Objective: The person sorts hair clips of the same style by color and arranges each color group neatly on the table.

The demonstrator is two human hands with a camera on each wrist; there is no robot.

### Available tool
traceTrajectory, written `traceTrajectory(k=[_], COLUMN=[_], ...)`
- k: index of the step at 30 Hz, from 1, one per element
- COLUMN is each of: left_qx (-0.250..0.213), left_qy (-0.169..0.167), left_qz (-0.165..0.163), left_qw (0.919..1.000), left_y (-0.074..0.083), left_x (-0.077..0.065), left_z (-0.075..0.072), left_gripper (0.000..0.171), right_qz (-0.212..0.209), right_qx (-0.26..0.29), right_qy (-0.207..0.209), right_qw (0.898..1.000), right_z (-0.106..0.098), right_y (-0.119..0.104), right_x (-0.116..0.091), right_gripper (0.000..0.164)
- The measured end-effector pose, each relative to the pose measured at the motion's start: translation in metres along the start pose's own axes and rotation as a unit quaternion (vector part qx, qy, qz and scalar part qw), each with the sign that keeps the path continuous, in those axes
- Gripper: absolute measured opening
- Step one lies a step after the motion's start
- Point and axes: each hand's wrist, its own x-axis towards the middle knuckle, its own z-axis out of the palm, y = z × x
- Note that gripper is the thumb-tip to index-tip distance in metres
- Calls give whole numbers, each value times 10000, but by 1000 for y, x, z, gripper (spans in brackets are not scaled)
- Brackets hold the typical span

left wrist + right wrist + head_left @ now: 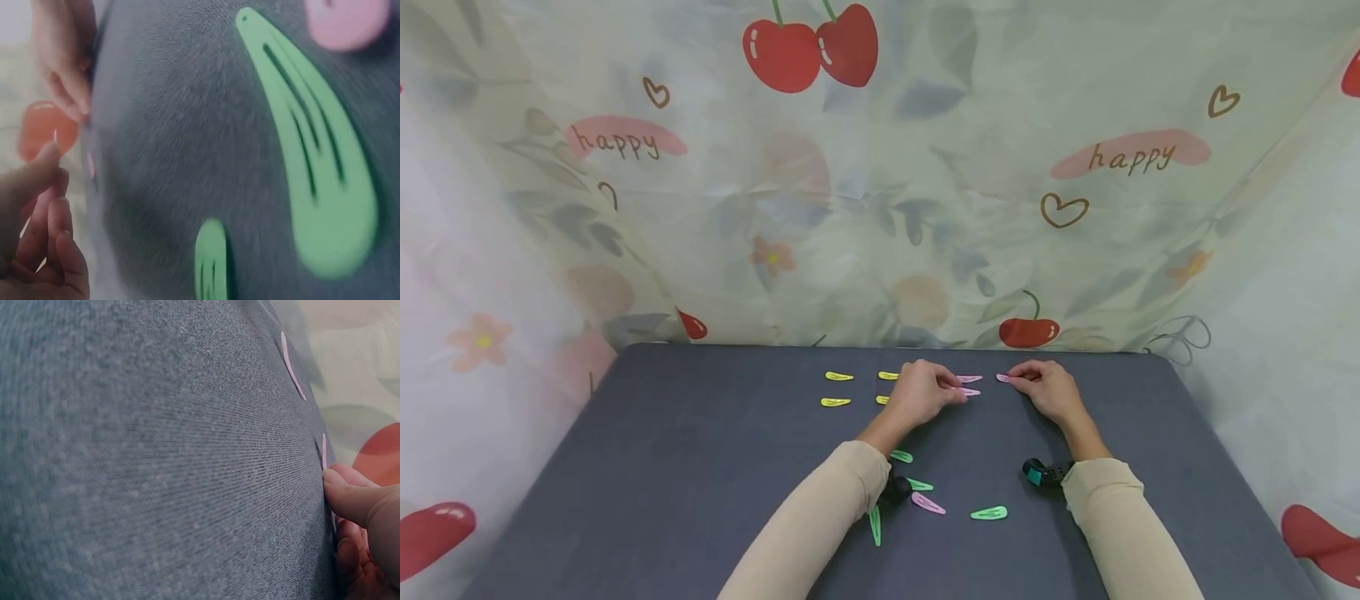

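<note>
Near the far edge of the table, my left hand (920, 392) pinches a pink hair clip (972, 392) between thumb and fingertips. Just behind that clip lies another pink hair clip (970, 379). To the right, my right hand (1049, 390) pinches the end of a pink hair clip (1002, 378); its thumb and this clip (324, 450) also show in the right wrist view. Yellow hair clips (838, 376) lie left of my left hand, which partly hides some of them. In the left wrist view, a large green hair clip (319, 156) fills the foreground.
Below the arms lie several loose clips, among them a green clip (988, 513) and a pink clip (928, 503). My left sleeve partly covers some green ones. A patterned curtain (880, 208) hangs behind the dark grey table (700, 467).
</note>
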Motion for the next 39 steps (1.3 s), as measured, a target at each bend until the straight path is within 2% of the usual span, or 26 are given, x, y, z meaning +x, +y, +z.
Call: traceTrajectory(k=[8,12,15,19,24,27,31,34,39], left_qx=[413,535,584,485,309,395,1080,1792,2673], left_qy=[-20,62,86,8,-56,-109,-96,25,185], left_qz=[-18,-91,-266,-560,-680,-551,-126,258,878], left_qw=[9991,9985,9979,9973,9972,9976,9940,9835,9594], left_y=[2,3,4,6,6,7,11,17,28], left_x=[12,13,12,11,10,9,5,2,-4], left_z=[18,21,20,19,19,19,17,11,-2], left_gripper=[11,7,6,8,10,14,27,40,62], right_qz=[13,-84,-122,-100,-95,-113,-100,-95,-36], right_qx=[9,-26,-28,-30,-13,-4,-38,-50,-54], right_qy=[37,92,97,73,65,58,41,44,63], right_qw=[10000,9999,9999,9999,9999,9999,9999,9999,10000], right_z=[0,1,1,2,2,2,2,2,1], right_y=[-4,-7,-8,-10,-10,-9,-7,-6,-3], right_x=[2,4,5,5,5,3,1,0,0], right_gripper=[22,21,20,20,20,21,21,22,24])
